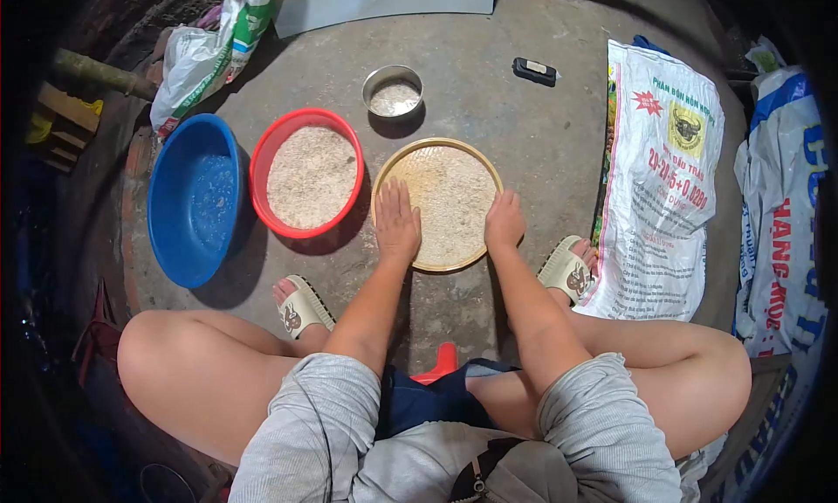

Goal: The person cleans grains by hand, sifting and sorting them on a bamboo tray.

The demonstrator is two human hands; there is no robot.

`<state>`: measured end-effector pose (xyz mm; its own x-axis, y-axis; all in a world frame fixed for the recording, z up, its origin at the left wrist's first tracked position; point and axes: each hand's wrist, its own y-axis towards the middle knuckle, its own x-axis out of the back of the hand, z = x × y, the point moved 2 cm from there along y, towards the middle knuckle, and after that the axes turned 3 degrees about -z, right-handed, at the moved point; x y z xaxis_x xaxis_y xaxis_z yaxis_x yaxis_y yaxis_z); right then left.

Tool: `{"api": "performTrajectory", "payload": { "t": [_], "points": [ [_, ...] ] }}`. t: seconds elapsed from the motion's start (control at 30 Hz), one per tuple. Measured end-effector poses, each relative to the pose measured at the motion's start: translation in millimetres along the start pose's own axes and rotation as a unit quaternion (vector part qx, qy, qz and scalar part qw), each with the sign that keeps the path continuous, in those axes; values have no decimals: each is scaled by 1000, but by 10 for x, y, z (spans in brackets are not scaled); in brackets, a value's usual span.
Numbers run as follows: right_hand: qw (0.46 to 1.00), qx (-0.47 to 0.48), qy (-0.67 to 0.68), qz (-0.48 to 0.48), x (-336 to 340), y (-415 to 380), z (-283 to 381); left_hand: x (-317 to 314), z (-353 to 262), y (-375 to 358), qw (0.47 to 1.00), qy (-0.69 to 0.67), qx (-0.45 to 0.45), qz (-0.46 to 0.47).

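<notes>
A round yellow sieve or tray [417, 265] with pale grain spread in it is between my two hands, above the floor in front of me. My left hand [398, 223] lies at its left side, fingers stretched forward over the rim and the inner edge. At the right rim my right hand [504, 221] is closed, fingers wrapped round the edge. The grain [458, 197] covers mostly the middle and right of the tray; the upper left shows bare yellow surface.
Left of the tray stand a red basin [358, 193] of grain and a blue basin [194, 258]. A metal bowl [394, 116] sits beyond. A black object [534, 72] lies farther right, near a printed white sack [659, 241]. My sandalled feet flank the tray.
</notes>
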<state>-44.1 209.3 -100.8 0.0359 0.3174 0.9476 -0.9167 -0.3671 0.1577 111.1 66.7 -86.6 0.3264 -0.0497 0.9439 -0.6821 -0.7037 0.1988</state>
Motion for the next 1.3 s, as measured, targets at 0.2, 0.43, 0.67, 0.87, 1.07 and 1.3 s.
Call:
{"api": "performTrajectory", "payload": {
  "t": [0.2,0.43,0.67,0.87,1.07,1.3],
  "points": [
    [1000,2,-22,-6,-13,27,16,-210,-320,325,995,-78,-43,47],
    [999,-15,-27,15,-31,51,-21,-379,-907,456,961,-142,-211,106],
    [998,-36,33,44,10,58,-50,-396,-970,212,924,-176,-321,111],
    [997,-33,65,26,28,48,-52,-271,-791,-3,909,-94,-342,219],
    [996,-76,33,-30,242,-33,204,-381,-512,27,945,-143,-236,179],
    [753,-307,549,191,500,544,1062,495,-693,1008,819,-538,109,169]
  ]
}}
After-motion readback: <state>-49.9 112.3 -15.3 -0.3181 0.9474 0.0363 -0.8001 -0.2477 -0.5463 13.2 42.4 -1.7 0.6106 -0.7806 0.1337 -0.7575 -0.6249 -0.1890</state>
